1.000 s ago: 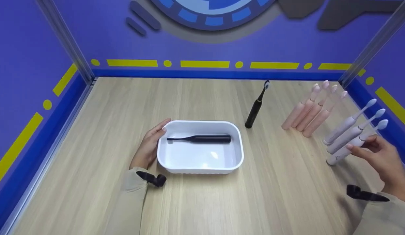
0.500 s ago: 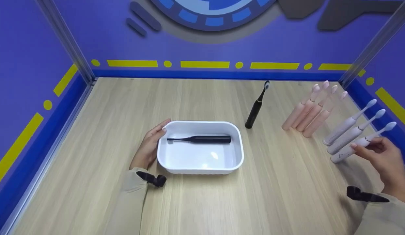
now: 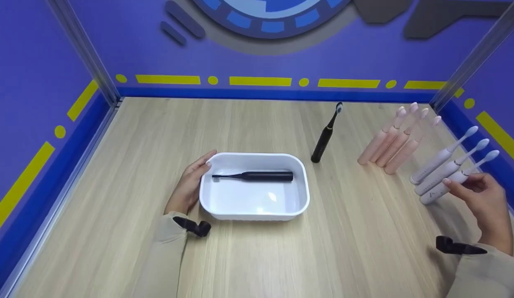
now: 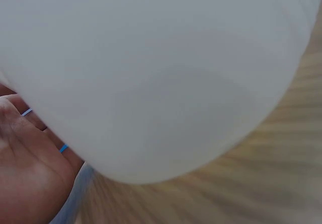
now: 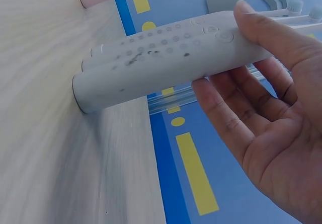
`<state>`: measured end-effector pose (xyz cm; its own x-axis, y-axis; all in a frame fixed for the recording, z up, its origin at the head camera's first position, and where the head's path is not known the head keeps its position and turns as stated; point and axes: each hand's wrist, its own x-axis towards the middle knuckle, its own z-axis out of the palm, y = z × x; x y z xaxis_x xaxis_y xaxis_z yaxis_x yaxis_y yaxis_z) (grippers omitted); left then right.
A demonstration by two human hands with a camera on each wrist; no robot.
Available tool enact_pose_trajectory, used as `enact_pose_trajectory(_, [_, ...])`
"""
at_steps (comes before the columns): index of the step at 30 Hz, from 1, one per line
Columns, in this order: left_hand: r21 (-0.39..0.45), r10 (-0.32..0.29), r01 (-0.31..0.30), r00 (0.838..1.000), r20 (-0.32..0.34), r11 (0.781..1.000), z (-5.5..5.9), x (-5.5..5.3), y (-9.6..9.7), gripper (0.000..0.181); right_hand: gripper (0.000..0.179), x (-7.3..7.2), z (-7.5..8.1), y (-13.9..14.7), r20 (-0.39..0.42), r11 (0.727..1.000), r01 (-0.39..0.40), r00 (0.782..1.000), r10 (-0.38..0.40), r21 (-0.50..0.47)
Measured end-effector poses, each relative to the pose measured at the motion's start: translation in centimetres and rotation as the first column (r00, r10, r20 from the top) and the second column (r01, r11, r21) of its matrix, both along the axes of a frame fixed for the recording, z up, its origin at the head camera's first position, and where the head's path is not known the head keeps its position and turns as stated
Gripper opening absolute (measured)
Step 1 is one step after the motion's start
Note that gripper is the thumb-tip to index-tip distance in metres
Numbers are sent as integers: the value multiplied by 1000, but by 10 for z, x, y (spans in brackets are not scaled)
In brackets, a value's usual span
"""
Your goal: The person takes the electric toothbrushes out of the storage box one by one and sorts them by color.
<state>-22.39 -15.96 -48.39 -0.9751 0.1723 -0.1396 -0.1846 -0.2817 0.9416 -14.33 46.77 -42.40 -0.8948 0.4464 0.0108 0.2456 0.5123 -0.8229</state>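
Observation:
A white plastic box (image 3: 252, 215) stands mid-table in the head view. My left hand (image 3: 187, 184) grips its left end, thumb at the rim and fingers along the outside. Inside lies a black electric toothbrush (image 3: 267, 176), its head pointing left. On the right, my right hand (image 3: 485, 198) pinches the nearest white electric toothbrush (image 3: 441, 191) high on its handle, between thumb and fingers. That brush is upright; the right wrist view shows its base (image 5: 83, 95) at the table surface, beside two other white brushes. The box wall (image 4: 166, 83) fills most of the left wrist view.
Behind the box to the right stands an upright black electric toothbrush (image 3: 322, 142). Several pink electric toothbrushes (image 3: 391, 147) stand in a group near the back right. Two more white ones (image 3: 431, 165) form a row with the held brush. Blue panels (image 3: 257, 62) enclose the table.
My right hand has shifted the nearest white toothbrush slightly right and away, closer in line with the other white ones. My left hand and the box have stayed put.

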Motion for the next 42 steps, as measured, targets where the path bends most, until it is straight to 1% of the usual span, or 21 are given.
enact_pose_trajectory(6, [-22,-12,12,1000,-8,1000,0,0,-1,47,34,0,-1,-1,0,1000,-4,1000,4,-12])
enact_pose_trajectory(17, [-13,-15,15,1000,-3,1000,1,0,-1,47,37,0,-2,-4,47,1000,14,999,-13,-19])
enact_pose_trajectory(22, [-13,-13,13,1000,-3,1000,1,0,-1,47,38,-1,-2,-4,36,1000,5,999,-5,-21])
enact_pose_trajectory(25, [-13,-11,11,1000,0,1000,1,0,-1,47,39,-1,-2,-4,47,1000,14,999,-14,-13])
enact_pose_trajectory(29, [-24,-5,5,1000,5,1000,0,-1,-1,46,43,-1,-1,-5,80,999,31,996,-33,23])
enact_pose_trajectory(31, [-32,0,1,1000,13,999,1,-1,-1,45,45,0,-1,-5,84,999,33,996,-35,21])
enact_pose_trajectory(36, [-31,3,-3,1000,13,1000,0,-2,1,46,48,0,1,-5,83,999,49,995,-48,-10])
enact_pose_trajectory(40, [-18,10,-9,1000,10,1000,0,-2,1,46,50,0,4,-5,85,997,82,993,-82,3])
enact_pose_trajectory(42, [-20,12,-12,1000,12,1000,-1,-2,1,46,47,1,5,-5,66,996,90,994,-90,10])
